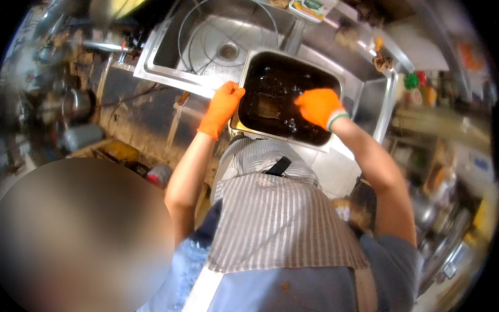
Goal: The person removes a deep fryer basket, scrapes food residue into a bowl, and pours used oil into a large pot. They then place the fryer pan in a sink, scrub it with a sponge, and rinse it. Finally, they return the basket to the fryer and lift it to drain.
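Note:
Both my hands wear orange work gloves. A deep rectangular metal pan [267, 81], dark inside with wet glints, sits tilted over the front edge of a stainless steel sink [172, 81]. My left hand [221, 109] grips the pan's left rim, its thumb and fingers closed over the edge. Inside the pan's right half is my right hand [320, 107], curled and slightly blurred. Its fingertips point toward the pan's floor, and whether they hold anything is hidden. A lighter brownish patch shows on the pan's floor between the hands.
The left basin holds a large thin ring [277, 31] around the drain [228, 51]. Behind the sink lie a white printed package [310, 5] and a brown scrubber-like lump [279, 1]; another lump [382, 63] sits at right. A striped apron [276, 221] hangs below the pan.

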`<state>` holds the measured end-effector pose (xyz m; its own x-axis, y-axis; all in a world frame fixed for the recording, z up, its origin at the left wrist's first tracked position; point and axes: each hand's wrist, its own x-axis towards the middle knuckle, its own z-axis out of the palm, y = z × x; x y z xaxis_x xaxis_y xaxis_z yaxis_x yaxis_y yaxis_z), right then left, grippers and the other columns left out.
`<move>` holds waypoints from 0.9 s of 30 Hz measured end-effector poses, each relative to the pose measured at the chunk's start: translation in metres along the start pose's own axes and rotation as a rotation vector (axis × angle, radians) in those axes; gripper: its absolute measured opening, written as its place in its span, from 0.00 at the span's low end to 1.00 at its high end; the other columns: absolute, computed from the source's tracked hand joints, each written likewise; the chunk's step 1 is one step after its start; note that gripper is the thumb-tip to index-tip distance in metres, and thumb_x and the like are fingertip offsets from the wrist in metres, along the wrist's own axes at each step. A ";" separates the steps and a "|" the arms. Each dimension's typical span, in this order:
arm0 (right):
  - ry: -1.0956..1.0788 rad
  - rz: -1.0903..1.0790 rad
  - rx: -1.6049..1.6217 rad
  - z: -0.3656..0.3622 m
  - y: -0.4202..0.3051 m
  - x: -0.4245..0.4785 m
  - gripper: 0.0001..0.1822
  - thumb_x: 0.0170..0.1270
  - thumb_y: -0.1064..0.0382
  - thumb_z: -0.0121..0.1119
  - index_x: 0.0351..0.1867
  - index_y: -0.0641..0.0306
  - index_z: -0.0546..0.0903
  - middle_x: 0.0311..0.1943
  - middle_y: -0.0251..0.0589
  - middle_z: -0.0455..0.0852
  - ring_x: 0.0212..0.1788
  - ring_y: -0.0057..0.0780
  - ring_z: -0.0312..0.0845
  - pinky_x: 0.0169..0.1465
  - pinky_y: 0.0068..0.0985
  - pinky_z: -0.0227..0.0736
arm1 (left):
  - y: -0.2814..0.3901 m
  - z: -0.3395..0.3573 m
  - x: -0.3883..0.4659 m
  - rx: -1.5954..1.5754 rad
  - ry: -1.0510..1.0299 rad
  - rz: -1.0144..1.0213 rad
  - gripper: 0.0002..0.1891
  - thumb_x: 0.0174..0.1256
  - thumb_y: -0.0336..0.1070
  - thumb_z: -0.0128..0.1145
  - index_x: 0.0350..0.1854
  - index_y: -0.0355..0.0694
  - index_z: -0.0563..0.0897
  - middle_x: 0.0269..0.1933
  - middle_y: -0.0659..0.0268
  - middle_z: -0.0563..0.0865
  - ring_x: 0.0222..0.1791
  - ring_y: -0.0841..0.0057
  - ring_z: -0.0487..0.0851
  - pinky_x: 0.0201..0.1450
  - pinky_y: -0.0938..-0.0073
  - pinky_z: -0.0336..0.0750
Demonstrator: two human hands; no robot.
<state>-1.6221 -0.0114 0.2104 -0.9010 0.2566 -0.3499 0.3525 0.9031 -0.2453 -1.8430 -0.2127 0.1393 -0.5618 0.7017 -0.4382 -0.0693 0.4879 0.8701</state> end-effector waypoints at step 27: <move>-0.006 0.041 0.040 0.005 -0.028 0.075 0.17 0.59 0.58 0.57 0.48 0.49 0.89 0.47 0.43 0.90 0.50 0.48 0.85 0.54 0.42 0.78 | -0.002 -0.003 -0.003 -0.014 0.009 -0.013 0.11 0.70 0.37 0.60 0.37 0.32 0.80 0.29 0.64 0.81 0.32 0.78 0.76 0.38 0.72 0.72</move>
<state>-1.6989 -0.0193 0.1868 -0.8839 0.2910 -0.3662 0.3992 0.8773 -0.2665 -1.8435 -0.2172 0.1392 -0.5682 0.6906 -0.4474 -0.0884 0.4893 0.8676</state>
